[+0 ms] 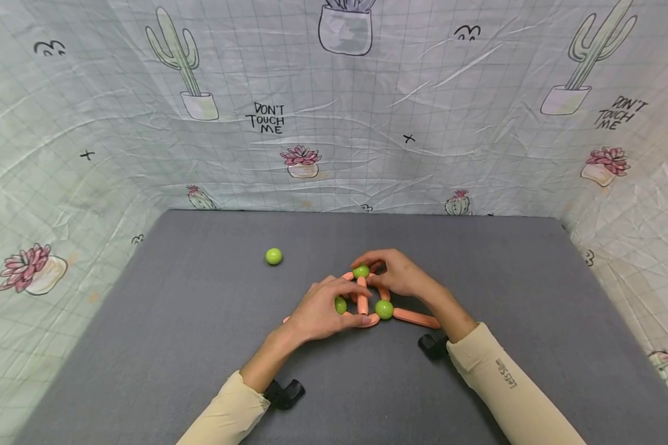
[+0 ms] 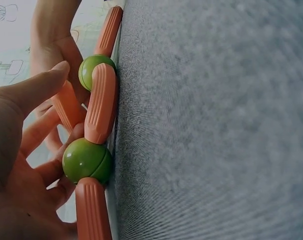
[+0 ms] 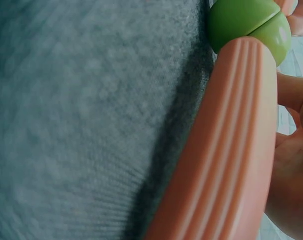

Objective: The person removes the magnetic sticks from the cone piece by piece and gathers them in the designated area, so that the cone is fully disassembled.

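Observation:
Orange ridged rods and green balls are joined into a frame lying on the grey table. My left hand (image 1: 324, 309) reaches over its left side and pinches one orange rod (image 1: 362, 300) between thumb and fingers; the left wrist view shows this rod (image 2: 69, 107) tilted behind the frame. At the far corner my right hand (image 1: 398, 272) grips a green ball (image 1: 360, 271) with its fingertips. Nearer me are a second ball (image 1: 384, 309), with a straight rod (image 1: 416, 318) pointing right, and a third ball (image 1: 341, 305), partly hidden by the left hand.
A loose green ball (image 1: 274, 256) lies on the grey table (image 1: 200, 346) to the back left. Patterned cloth walls (image 1: 356, 111) rise behind and at both sides. A black wrist mount (image 1: 285, 394) sits beside the left sleeve, another (image 1: 433, 346) beside the right.

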The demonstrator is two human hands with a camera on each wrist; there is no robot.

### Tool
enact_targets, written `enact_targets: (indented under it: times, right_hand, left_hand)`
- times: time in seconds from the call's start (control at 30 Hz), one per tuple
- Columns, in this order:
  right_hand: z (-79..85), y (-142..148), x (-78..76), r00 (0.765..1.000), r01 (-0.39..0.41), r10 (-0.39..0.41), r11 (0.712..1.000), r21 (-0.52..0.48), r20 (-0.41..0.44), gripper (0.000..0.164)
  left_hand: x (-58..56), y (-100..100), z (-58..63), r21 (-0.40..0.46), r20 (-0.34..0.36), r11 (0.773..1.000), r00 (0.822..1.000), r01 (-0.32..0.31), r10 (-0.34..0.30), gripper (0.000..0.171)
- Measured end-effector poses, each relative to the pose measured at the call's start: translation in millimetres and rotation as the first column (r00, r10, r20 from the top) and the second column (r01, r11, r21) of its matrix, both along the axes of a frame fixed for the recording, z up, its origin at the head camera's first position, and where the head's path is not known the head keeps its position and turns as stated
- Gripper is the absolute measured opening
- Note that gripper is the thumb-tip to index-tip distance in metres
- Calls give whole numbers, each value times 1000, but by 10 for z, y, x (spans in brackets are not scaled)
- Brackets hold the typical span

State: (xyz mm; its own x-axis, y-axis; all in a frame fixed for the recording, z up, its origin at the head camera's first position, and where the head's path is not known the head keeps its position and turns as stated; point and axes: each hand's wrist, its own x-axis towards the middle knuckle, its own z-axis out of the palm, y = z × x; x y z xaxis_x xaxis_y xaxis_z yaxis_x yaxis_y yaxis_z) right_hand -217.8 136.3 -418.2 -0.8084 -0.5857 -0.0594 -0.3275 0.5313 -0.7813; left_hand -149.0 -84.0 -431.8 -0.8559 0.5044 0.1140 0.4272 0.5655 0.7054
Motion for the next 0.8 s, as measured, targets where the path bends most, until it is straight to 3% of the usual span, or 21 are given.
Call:
enact_targets:
  times: [0.2, 0.37, 0.8]
  right_hand:
    - [-25, -11, -18, 1000, 9, -9, 1000, 0, -8, 34]
    - [-30, -10, -27, 1000, 2, -2, 1000, -2, -14, 33]
    - [-34, -29, -26, 1000, 16, -16, 1000, 11, -24, 35]
  left_hand:
    - [6, 0, -2, 36, -39, 999, 999, -22, 24, 39]
    - [-2, -16, 8, 51, -33, 997, 998, -57, 59, 40]
    - [-96, -143, 53, 162, 122, 976, 984, -148, 129, 33]
